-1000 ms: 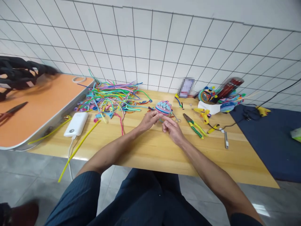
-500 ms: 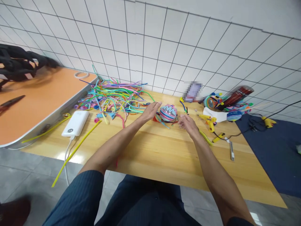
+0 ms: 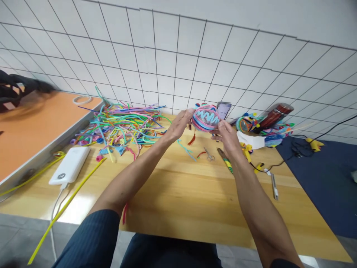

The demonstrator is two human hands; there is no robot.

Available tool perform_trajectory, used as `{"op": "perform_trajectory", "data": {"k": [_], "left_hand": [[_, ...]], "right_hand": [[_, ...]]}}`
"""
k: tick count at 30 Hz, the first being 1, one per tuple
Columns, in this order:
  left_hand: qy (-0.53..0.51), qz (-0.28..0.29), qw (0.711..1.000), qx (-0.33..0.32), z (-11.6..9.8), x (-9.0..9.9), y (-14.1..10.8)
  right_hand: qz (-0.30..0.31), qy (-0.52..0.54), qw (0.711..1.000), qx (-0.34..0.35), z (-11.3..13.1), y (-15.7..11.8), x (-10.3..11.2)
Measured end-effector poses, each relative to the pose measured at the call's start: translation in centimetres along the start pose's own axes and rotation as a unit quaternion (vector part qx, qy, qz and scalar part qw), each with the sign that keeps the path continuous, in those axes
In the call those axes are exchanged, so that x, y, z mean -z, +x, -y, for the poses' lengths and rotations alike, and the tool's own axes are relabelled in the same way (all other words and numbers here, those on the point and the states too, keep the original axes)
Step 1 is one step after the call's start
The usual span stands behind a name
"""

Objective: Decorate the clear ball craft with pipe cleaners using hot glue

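Note:
Between my two hands, a round pipe-cleaner craft [image 3: 205, 119] is raised above the table near the wall. Pink and blue strands ring its body, a light-blue zigzag crosses its clear middle, and a red tassel [image 3: 192, 140] hangs below. My left hand [image 3: 181, 123] grips its left side. On the right side, the fingers of my right hand [image 3: 227, 136] close on its lower edge. Small scissors [image 3: 209, 155] lie on the wood under it, beside a short red-green strand [image 3: 200, 154]. Green-and-yellow-handled pliers [image 3: 225, 160] rest under my right wrist.
Loose pipe cleaners [image 3: 122, 126] are heaped at the back left. A white power bank [image 3: 69, 165] with a cable lies left of a long yellow pipe cleaner [image 3: 69, 204]. At right are a phone [image 3: 224, 110], a dark red bottle [image 3: 276, 117], a yellow glue gun [image 3: 247, 152] and a cutter [image 3: 275, 187].
The craft has gone from the tabletop up into both hands and toward the wall. The scissors now show lying on the table. My view has shifted slightly.

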State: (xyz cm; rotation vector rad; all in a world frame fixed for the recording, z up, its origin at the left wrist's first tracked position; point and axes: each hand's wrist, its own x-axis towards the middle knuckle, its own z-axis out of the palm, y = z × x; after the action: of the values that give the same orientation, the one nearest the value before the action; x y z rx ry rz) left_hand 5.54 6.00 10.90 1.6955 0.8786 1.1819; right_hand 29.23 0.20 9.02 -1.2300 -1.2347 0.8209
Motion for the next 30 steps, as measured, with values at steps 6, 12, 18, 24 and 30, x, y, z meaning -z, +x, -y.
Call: {"op": "perform_trajectory", "data": {"k": [6,12,18,24,30], "left_hand": [[-0.045,0.021,0.995,-0.085,-0.1,-0.6,-0.7],[-0.148,0.030,0.986,-0.067,2.0,-1.3,-1.9],[-0.208,-0.023,0.978,0.002,4.9,-1.0,-1.1],[-0.250,-0.007,0.964,0.085,8.3,-1.5,0.1],[-0.243,0.009,0.955,0.168,10.1,-2.0,2.1]], "right_hand": [[-0.025,0.022,0.997,0.068,0.9,-0.3,-0.7],[-0.033,0.039,0.994,0.100,-0.4,-1.2,-1.8],[-0.034,0.023,0.994,0.100,-3.1,-0.1,-2.6],[-0.032,-0.001,0.998,0.054,-5.6,1.4,-2.9],[-0.025,-0.026,0.999,0.012,-7.0,3.5,-2.8]]}}
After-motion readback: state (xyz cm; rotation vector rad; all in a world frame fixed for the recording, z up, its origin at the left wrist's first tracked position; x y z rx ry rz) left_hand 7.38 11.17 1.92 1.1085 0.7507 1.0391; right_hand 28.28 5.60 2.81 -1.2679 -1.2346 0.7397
